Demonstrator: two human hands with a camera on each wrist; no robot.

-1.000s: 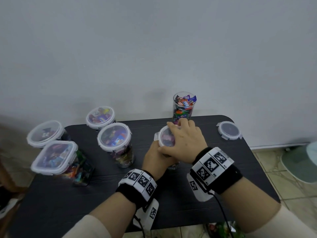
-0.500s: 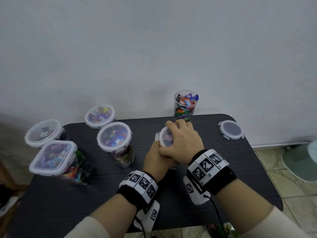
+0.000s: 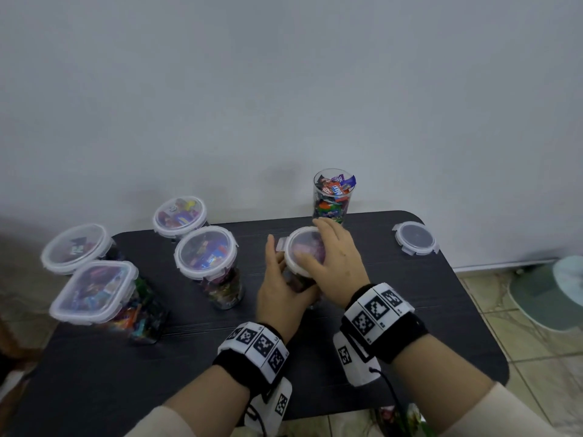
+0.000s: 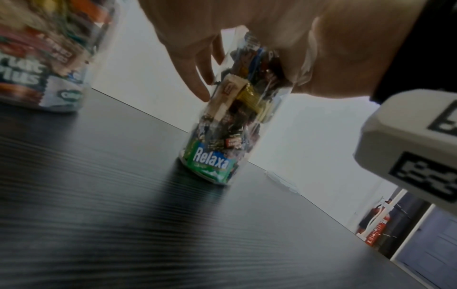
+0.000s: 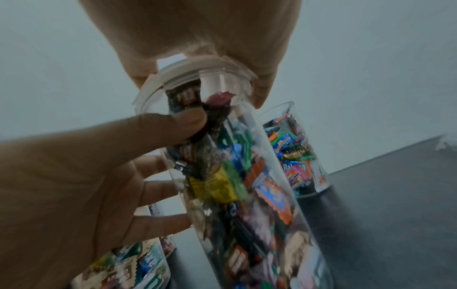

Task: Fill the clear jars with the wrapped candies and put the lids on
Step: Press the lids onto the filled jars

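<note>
Held jar: a tall clear jar [image 5: 247, 195] packed with wrapped candies [image 5: 217, 187] stands upright on the black table [image 3: 394, 304], near its middle, between the two hands
Lid: a round white-rimmed lid [image 3: 304, 250] sits on top of this jar; whether it is snapped down cannot be told
Left hand: the left hand [image 3: 280, 294] wraps the jar's side, thumb and fingers [image 5: 158, 189] curled round the glass
Right hand: the right hand [image 3: 334, 260] lies flat over the lid, fingers fairly straight and spread, pressing on its top
Open jar: a second tall jar [image 3: 332, 197] full of candies stands without a lid at the back edge, just behind the right hand
Spare lid: a loose round lid [image 3: 415, 238] lies flat near the table's right back corner
Closed jars: three round lidded jars [image 3: 205, 253] and one square lidded jar [image 3: 97, 288] stand to the left, all filled
</note>
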